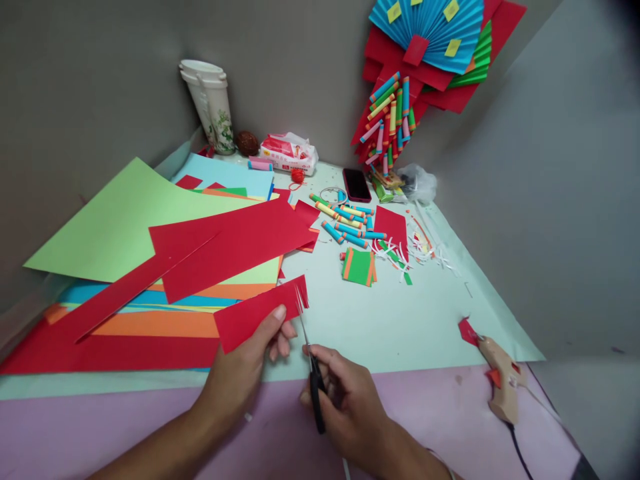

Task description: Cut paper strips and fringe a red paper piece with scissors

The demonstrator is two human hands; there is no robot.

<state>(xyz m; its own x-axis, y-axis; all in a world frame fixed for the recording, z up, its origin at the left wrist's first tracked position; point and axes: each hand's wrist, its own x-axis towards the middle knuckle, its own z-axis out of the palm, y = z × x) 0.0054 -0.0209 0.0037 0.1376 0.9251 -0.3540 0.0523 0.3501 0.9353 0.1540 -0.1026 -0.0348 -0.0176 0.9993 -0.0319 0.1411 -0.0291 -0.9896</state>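
A strip of red paper (250, 316) is pinched between the thumb and fingers of my left hand (267, 337), tilted up toward the right. Its right end has thin cuts in it. My right hand (345, 393) is wrapped round black-handled scissors (316, 390). The scissors' blades point away from me and lie at the cut end of the strip, slightly parted. Behind the left hand, larger sheets of red paper (235, 243) rest on a stack of coloured paper.
Several rolled paper tubes (350, 223) and green-orange paper squares (359, 267) lie mid-table. A glue gun (505, 380) rests at right, its cord trailing frontward. Along the back stand a white cup (210, 107), a tissue pack (290, 153), a phone (357, 185) and a paper-fan decoration (430, 37).
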